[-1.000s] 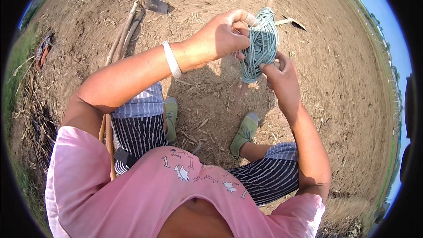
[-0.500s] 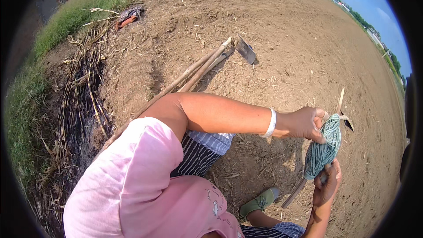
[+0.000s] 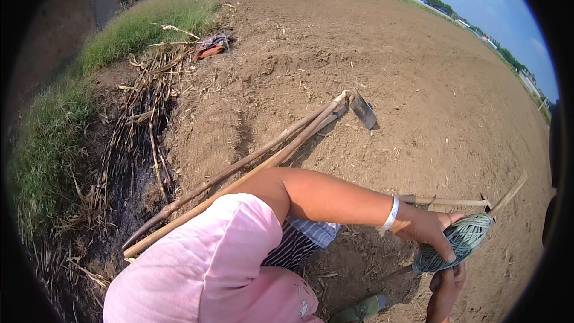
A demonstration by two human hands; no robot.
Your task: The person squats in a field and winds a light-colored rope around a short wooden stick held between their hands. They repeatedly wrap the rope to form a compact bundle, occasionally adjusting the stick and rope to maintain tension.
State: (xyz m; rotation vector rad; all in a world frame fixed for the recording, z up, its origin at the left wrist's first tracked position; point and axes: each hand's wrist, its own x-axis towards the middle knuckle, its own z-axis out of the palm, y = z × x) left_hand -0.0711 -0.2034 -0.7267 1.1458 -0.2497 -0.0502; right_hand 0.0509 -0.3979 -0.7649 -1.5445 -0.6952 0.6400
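Observation:
A thick bundle of blue-green cord [image 3: 465, 238] is wound around a wooden stick [image 3: 512, 191], whose pale end sticks out at the upper right. My left hand [image 3: 426, 227], with a silvery bangle at the wrist, is closed on the bundle from its left, thumb across the strands. From below, my right hand [image 3: 448, 284] grips the bundle's lower end; the cord partly hides its fingers. The bundle lies tilted, up toward the right, above bare soil.
Long-handled hoes [image 3: 272, 158] lie on the soil, a metal blade [image 3: 362, 110] at the far end. Behind the bundle shows another wooden handle [image 3: 445, 201]. Dry stalks [image 3: 140, 125] and tall grass [image 3: 57, 134] line the left. A crumpled cloth [image 3: 210, 49] lies farther off.
The view has lifted, showing more field and buildings. The cord bundle has tilted from near upright toward the right, and both hands have turned with it. A handle behind it has come into sight.

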